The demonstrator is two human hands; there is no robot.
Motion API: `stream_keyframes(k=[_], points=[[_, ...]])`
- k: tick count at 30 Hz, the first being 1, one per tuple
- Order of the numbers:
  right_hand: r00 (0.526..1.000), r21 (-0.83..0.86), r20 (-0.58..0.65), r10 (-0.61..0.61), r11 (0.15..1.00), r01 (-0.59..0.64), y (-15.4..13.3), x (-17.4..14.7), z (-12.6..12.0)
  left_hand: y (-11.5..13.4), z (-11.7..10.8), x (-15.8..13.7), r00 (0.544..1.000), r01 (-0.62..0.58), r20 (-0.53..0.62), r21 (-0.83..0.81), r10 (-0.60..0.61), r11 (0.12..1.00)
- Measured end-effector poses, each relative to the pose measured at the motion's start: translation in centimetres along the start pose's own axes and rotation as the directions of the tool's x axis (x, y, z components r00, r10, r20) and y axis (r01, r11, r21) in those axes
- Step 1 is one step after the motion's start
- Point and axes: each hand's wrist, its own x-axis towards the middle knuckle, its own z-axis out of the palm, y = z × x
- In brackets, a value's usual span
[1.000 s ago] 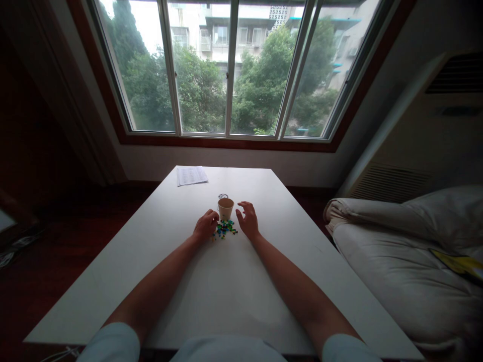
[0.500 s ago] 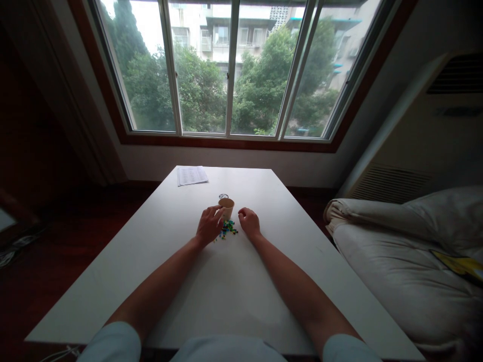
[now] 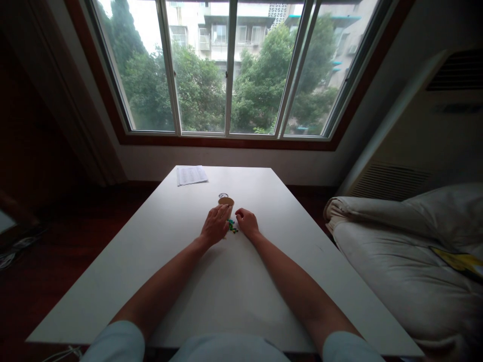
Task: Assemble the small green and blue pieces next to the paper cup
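A brown paper cup stands upright on the white table. In front of it lies a small pile of green, blue and yellow bead-like pieces, partly covered by my left hand. My left hand is open, its fingers stretched out over the pile and across the front of the cup; whether they touch the cup, I cannot tell. To the right of the pile, my right hand rests near the tabletop with its fingers curled in. Anything between those fingers is too small to make out.
Just behind the cup lies a thin dark loop, like a cord. Printed paper sheets lie at the table's far left corner. A cushioned beige seat stands to the right, and a window is beyond the table.
My left hand has moved to the right, over the pile and in front of the cup, covering more of both. My right hand has shifted slightly left.
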Motion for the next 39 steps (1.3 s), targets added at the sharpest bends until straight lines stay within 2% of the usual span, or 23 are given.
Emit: stream_keyframes(k=[14,20,26,32,39], points=[[0.995,-0.041,0.094,-0.015,0.999,0.019,-0.7,-0.3,-0.5,-0.3,0.5,-0.2,0.999,0.039,-0.02,-0.027,-0.04,0.999],[0.975,-0.136,0.21,-0.074,0.985,0.104,-1.1,-0.5,-0.9,-0.5,0.3,-0.3,0.997,0.055,-0.056,-0.062,-0.059,0.997],[0.947,-0.137,0.281,-0.154,0.97,0.199,-1.2,-0.5,-1.4,-0.8,-0.2,-0.6,0.991,0.093,-0.093,-0.082,-0.1,0.992],[0.941,-0.144,0.294,-0.168,0.965,0.218,-1.1,-0.6,-1.4,-1.9,-0.2,-0.8,0.962,0.185,-0.174,-0.141,-0.208,0.973],[0.942,-0.174,0.303,-0.147,0.963,0.206,-1.7,-0.9,-0.8,-3.7,0.9,-1.3,0.904,0.305,-0.243,-0.212,-0.352,0.928]])
